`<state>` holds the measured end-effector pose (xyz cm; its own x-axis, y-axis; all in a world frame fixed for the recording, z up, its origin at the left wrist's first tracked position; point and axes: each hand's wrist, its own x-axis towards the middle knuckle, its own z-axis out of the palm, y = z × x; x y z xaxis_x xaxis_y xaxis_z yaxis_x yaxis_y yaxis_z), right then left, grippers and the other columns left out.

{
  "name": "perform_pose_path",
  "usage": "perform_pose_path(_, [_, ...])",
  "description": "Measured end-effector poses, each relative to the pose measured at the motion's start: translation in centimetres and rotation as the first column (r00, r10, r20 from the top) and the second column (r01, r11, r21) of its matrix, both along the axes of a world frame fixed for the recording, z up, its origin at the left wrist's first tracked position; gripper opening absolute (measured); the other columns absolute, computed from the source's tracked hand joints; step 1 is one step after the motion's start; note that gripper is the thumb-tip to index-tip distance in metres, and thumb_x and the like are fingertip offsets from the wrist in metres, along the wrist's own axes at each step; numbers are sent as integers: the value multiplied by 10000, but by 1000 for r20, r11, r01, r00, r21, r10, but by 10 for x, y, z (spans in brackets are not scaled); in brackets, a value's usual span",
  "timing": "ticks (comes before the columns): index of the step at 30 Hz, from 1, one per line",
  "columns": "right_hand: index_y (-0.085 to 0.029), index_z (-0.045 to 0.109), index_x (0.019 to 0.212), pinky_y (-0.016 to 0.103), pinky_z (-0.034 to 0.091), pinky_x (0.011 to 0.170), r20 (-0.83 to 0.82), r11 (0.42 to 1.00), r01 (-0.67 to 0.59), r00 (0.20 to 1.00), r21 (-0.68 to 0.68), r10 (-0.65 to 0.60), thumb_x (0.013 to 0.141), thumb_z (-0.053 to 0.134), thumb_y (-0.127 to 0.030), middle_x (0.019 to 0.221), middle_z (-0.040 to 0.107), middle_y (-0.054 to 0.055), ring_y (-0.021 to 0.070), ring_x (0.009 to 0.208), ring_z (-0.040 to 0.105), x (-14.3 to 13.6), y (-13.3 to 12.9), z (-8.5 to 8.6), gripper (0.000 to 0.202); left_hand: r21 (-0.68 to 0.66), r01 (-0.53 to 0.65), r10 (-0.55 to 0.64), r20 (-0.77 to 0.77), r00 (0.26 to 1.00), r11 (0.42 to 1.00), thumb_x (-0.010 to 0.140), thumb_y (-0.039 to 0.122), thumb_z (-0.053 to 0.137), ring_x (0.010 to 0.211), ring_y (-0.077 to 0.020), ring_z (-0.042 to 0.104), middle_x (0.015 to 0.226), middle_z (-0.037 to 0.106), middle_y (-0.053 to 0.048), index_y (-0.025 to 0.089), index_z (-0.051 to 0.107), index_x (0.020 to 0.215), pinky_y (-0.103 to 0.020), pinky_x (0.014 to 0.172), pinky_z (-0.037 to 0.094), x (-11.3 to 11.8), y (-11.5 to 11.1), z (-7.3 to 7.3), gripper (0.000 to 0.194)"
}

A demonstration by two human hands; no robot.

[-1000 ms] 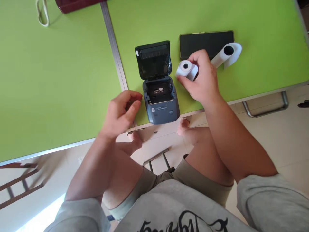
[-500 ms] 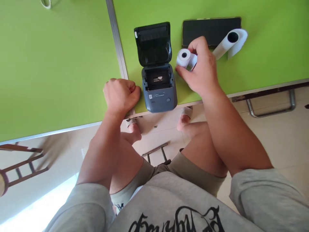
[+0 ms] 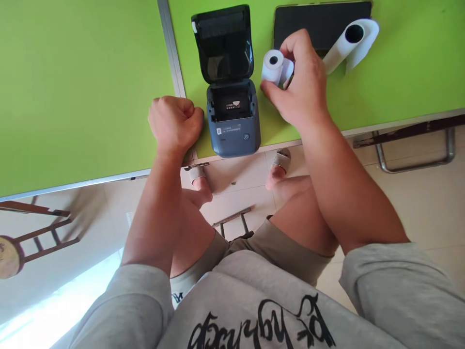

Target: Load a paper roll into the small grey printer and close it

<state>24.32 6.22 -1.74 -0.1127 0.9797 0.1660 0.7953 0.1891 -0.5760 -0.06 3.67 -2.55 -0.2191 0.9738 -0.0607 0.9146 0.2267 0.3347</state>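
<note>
A dark blue-grey receipt or label printer (image 3: pixel 234 140) sits at the front edge of the green table, its black lid (image 3: pixel 224 48) swung up and its paper bay showing a small white label inside. My left hand (image 3: pixel 174 123) rests as a fist on the table just left of the printer, with nothing visible in it. To the printer's right, my right hand (image 3: pixel 305 80) has its thumb and fingers around a small white paper roll (image 3: pixel 271 71) with a dark core. A loose flap of its paper curls toward my palm, partly hidden by the fingers.
A larger white paper roll (image 3: pixel 343 48) with its end hanging loose lies right of my right hand. Behind it is a dark flat rectangular object (image 3: pixel 319 19), perhaps a tablet or phone. A metal seam (image 3: pixel 170 48) crosses the table; a wooden stool (image 3: pixel 43 237) stands lower left.
The view has tilted, so the table and everything on it appear higher in the picture. Relative to the printer, my hands and the small roll are nearly where they were.
</note>
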Motion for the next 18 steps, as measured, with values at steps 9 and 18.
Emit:
perform_pose_path(9, [-293,344,903,382,387,774,-121,984,14,993,180,8,734,665,-83,1037,676,42,230,913,609,-2,10,-26,419,2,-13,13,-183,983,1000,776,290,530,1000,-323,753,714,628,-76,196,655,703,-318,695,326,10,-4,5,173])
perform_pose_path(18, [-277,374,927,353,364,756,-145,973,-40,987,229,75,744,696,-69,1032,658,14,183,899,577,2,17,-40,425,-6,53,-53,-197,979,999,799,294,543,863,-228,709,744,684,-84,213,729,747,-341,681,300,5,-5,6,210])
